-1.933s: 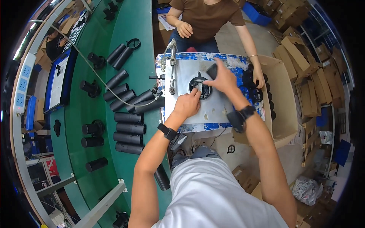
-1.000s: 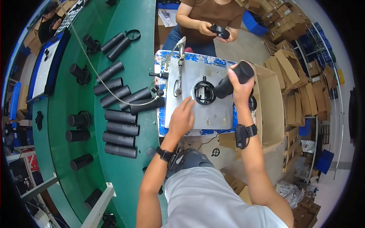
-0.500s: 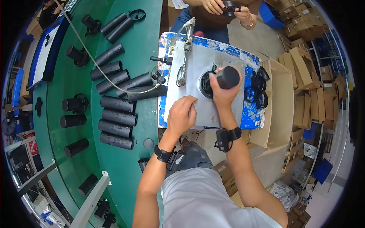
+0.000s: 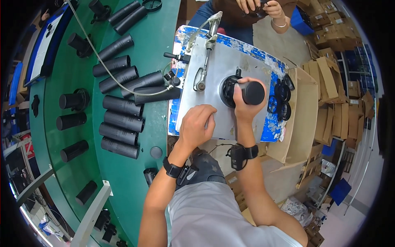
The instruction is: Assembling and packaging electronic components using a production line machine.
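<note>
My right hand point(image 4: 245, 108) is wrapped round a black cylinder point(image 4: 254, 93), which looks tilted towards me with its flat end up. The cylinder's lower end is at a black ring-shaped base point(image 4: 228, 91) on a grey metal plate point(image 4: 222, 123); whether they are joined is hidden. My left hand point(image 4: 198, 125) rests at the near left of the plate, fingers curled and back up, with nothing seen in it. Past it, a metal lever linkage point(image 4: 200, 84) on a pneumatic cylinder point(image 4: 213, 31) lies over the plate.
Several black tubes point(image 4: 120, 133) lie on the green bench point(image 4: 123, 177) at left, a hose point(image 4: 108, 72) crossing above them. Black rings point(image 4: 283, 91) sit on the blue worn tabletop beside an open carton point(image 4: 296, 119). Opposite, another person's hands point(image 4: 263, 7) hold a black part.
The whole view has shifted slightly. My right hand still grips the black cylinder, whose end now faces more to the right. My left hand stays by the plate. The other person's hands have shifted.
</note>
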